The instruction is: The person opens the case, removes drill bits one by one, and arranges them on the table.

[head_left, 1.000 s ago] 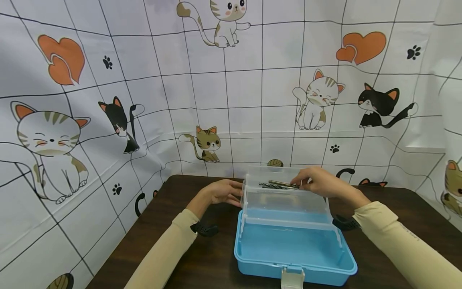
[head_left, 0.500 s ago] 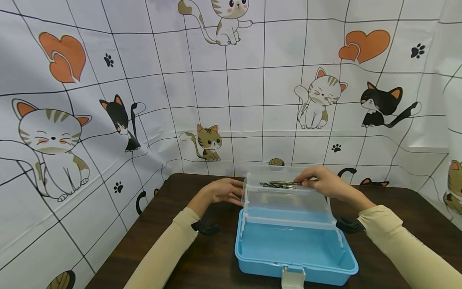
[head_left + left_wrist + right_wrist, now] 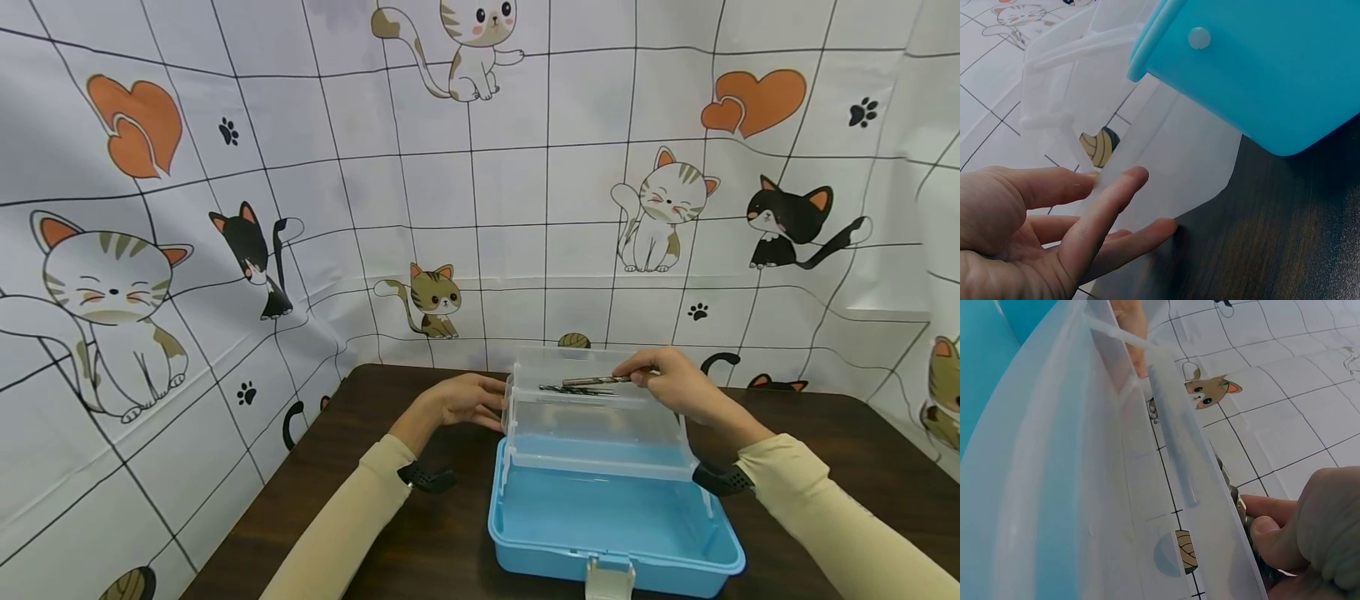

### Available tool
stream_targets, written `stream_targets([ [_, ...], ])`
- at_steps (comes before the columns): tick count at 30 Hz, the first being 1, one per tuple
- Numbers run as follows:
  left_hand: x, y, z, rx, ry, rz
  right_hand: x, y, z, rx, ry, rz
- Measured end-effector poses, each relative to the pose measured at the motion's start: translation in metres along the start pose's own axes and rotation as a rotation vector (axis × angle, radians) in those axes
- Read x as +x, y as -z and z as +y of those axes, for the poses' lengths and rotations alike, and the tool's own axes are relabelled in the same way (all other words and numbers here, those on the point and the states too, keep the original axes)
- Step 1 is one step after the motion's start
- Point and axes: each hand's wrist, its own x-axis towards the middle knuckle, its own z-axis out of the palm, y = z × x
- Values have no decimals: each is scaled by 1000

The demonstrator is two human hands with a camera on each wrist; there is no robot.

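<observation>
In the head view, a drill bit (image 3: 588,381) is pinched in my right hand (image 3: 671,385) at the raised clear tray (image 3: 600,417). Several more drill bits (image 3: 567,389) lie close under it, toward the left. The right wrist view shows the thumb and fingers (image 3: 1275,534) at the bits behind the tray's wall, which partly hides them. My left hand (image 3: 467,400) is at the left end of the tray and lid, its fingers loosely extended. Up close, those fingertips (image 3: 1138,175) are at the clear plastic; whether all of them touch is unclear.
A blue toolbox (image 3: 615,567) stands on the dark wooden table (image 3: 435,517), its white latch (image 3: 608,577) hanging at the front. The clear lid (image 3: 558,360) is tipped back behind the tray. A cat-patterned cloth (image 3: 510,192) surrounds the table's back and sides.
One drill bit now shows more separately from the others, held in my right fingers, and that hand has shifted slightly right. My left hand has stayed at the tray's left end.
</observation>
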Motion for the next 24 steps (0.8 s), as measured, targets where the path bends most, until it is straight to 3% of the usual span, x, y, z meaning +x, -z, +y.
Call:
stream_targets([
  [11, 1, -2, 2, -10, 5, -1, -6, 10, -1, 100, -118, 49],
  [17, 1, -2, 2, -12, 2, -3, -13, 21, 9, 182, -122, 51],
  [24, -1, -2, 1, -4, -3, 6, -27, 40, 23, 227, -229, 100],
])
